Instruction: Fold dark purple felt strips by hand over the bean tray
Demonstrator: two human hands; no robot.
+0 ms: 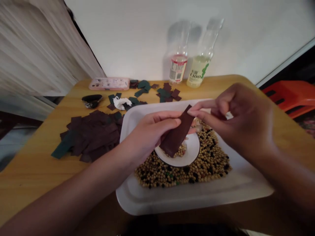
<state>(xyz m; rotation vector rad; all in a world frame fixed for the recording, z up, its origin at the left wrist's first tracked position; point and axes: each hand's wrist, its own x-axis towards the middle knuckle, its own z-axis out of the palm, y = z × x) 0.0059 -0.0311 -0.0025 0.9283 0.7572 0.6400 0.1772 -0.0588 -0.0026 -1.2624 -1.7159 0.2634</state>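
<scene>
Forearms span a tray. Left hand grips a dark strip, right hand pinches its tip; a slip could drop it onto beans.

Home room — wooden table under the hands, white wall beyond, curtain off left, red plastic stool off right, drink bottles

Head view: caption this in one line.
Left hand and right hand hold a dark strip over a white saucer amid beans.
</scene>
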